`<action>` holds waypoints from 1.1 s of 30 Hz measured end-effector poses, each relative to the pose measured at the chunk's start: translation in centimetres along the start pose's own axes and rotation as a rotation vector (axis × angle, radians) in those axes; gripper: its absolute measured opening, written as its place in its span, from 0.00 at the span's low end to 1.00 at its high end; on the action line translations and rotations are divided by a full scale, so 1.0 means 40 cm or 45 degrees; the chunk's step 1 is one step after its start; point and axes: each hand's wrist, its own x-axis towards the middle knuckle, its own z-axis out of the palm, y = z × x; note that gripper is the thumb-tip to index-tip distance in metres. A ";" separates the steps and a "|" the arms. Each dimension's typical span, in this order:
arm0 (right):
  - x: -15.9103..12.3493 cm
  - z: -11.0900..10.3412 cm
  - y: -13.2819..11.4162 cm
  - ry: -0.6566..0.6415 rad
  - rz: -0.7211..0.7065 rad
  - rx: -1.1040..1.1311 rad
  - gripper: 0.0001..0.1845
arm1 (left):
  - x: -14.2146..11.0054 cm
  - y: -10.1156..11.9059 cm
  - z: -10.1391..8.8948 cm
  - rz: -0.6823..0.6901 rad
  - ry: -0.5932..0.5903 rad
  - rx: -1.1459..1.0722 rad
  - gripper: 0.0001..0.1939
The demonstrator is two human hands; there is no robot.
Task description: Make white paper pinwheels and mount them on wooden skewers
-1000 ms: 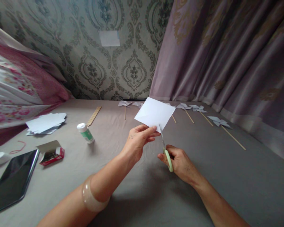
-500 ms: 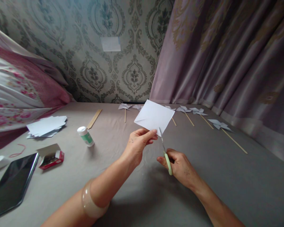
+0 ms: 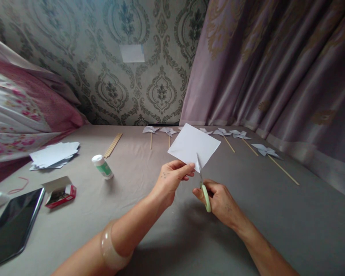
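Observation:
A square sheet of white paper (image 3: 191,143) is pinched at its lower left edge by my left hand (image 3: 175,174), thumb on top. My right hand (image 3: 217,199) grips a pair of scissors (image 3: 206,197) by the pale green handles. The scissor blades point up and away from me and lie at the paper's near corner, beside my left thumb. How far the blades are apart cannot be made out. Behind the sheet, several paper pinwheels (image 3: 240,134) on wooden sticks lie in a row, one partly hidden by the paper.
At left are a stack of white paper (image 3: 54,155), several wooden sticks (image 3: 114,145), a glue stick (image 3: 102,167), an open red box (image 3: 61,193) with small contents, a dark tablet (image 3: 14,226) and a pink string (image 3: 19,186). Curtains (image 3: 227,69) border the right side.
The paper has shifted right and turned slightly in my left hand's pinch. The scissors remain at its near corner, their blades standing a little more upright. My left hand moved slightly right.

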 end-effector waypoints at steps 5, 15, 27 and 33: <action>0.001 -0.002 0.003 0.032 -0.021 -0.024 0.24 | 0.003 -0.003 0.000 0.008 0.002 0.002 0.07; 0.003 -0.005 -0.005 0.081 -0.048 -0.061 0.25 | 0.004 0.000 0.001 0.001 0.021 0.003 0.07; 0.005 -0.002 -0.002 0.084 0.001 -0.062 0.24 | 0.007 -0.006 -0.001 0.013 0.017 0.006 0.08; 0.003 -0.002 -0.009 0.088 0.034 -0.029 0.24 | 0.003 -0.002 0.003 0.018 0.002 0.009 0.08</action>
